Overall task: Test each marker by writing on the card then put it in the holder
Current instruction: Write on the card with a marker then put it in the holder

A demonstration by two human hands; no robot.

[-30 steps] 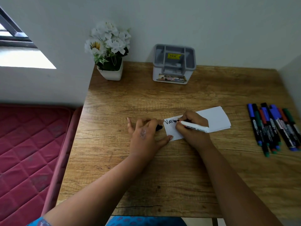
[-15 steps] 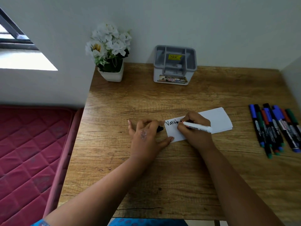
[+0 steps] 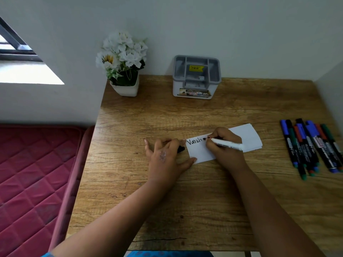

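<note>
Two hands work over the white card (image 3: pixel 200 153), which lies flat near the middle of the wooden surface (image 3: pixel 204 201). The right hand (image 3: pixel 225 145) pinches a white marker (image 3: pixel 227 144) between thumb and curled fingers, its dark tip touching the card just right of the written letters "Varsh". The left hand (image 3: pixel 166 156) rests on the surface at the card's left edge, fingers spread, thumb tip touching the card's near corner; a black cap (image 3: pixel 181 149) shows under its fingers, though how it is held cannot be told. Well to the right of the card lies a bunch of markers (image 3: pixel 311 147) in blue, green, red and black, side by side. Beyond the card, against the wall, stands the grey holder (image 3: pixel 196 78) with a yellow sticker. Left of the holder stands a white pot of white flowers (image 3: pixel 123 60). Far left of the card lies a red quilted mattress (image 3: pixel 33 179).
</note>
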